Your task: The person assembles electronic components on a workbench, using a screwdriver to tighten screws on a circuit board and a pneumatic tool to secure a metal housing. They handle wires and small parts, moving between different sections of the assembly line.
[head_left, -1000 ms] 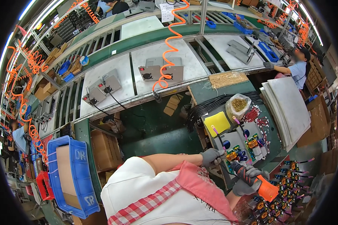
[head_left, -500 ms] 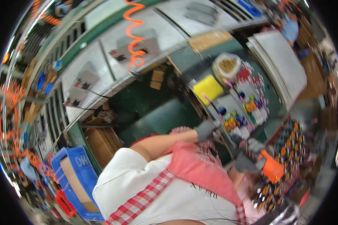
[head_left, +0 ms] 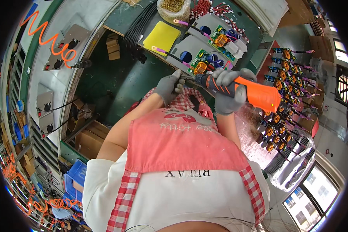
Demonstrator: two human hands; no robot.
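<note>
My right hand [head_left: 230, 91], in a grey glove, is wrapped round an orange and black cordless screwdriver [head_left: 262, 94]. The tool lies roughly level, its dark nose pointing left toward my other hand. My left hand [head_left: 169, 88], also gloved, is closed in a pinch at the bench edge, just left of that nose; whatever its fingertips hold is too small to make out. Right beyond both hands, a grey metal plate [head_left: 176, 50] carries a circuit board [head_left: 202, 66] with a copper coil and blue capacitors. A second circuit board [head_left: 223, 38] sits on a similar plate behind it.
Yellow sheets [head_left: 161, 37], a bag of brass-coloured screws [head_left: 174, 9] and black cables [head_left: 141, 29] lie on the bench. Several boards with coils [head_left: 286, 96] stand in rows at right. A coiled orange hose [head_left: 52, 40] hangs at left. White panels [head_left: 265, 13] lean at far right.
My view has swung toward the bench, bringing both hands nearer the middle of the picture. The screwdriver, tilted down to the right before, now lies closer to level, its nose near my left hand.
</note>
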